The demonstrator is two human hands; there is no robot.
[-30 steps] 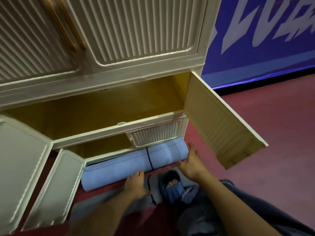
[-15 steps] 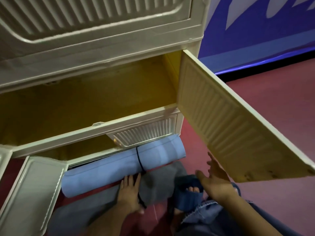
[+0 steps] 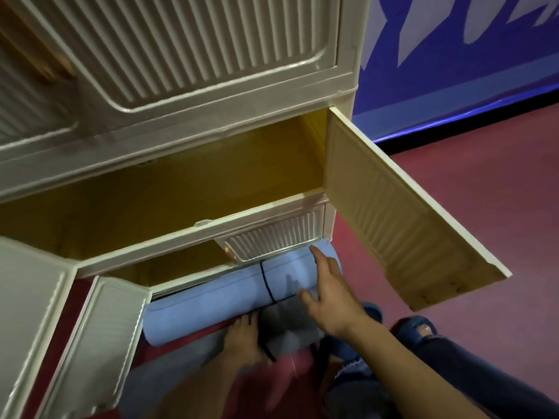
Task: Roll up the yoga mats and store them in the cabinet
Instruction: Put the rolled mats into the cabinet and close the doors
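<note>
Kneeling in front of the cabinet (image 3: 187,95), we had our right hand (image 3: 328,293) stretched over the right end of the rolled blue yoga mat (image 3: 211,300), fingers straight and spread, the grip released and holding nothing; whether the fingertips actually touched the roll, we could not tell. Our left hand (image 3: 245,340) lay flat on the rolled grey yoga mat (image 3: 290,325) just in front of the blue one, fingers extended along it, pressing rather than grasping.

Both mats looked rolled already. The blue one was bound by a dark strap (image 3: 266,282) and lay on the red floor (image 3: 484,207) against the foot of the cabinet, partly under the edge of the lowest compartment. The grey one, with its own dark strap, lay on the floor nearer our knees.

So we judged the rolling done and the storing not yet begun: neither mat was inside. The middle compartment (image 3: 181,192) stood open with its yellow interior showing nothing in it, its right door (image 3: 402,219) swung wide. The lower compartment had its left door (image 3: 99,343) open and its small right door (image 3: 272,234) closed. What was left, as far as we could see, was lifting each roll into an open compartment and closing the doors.
</note>
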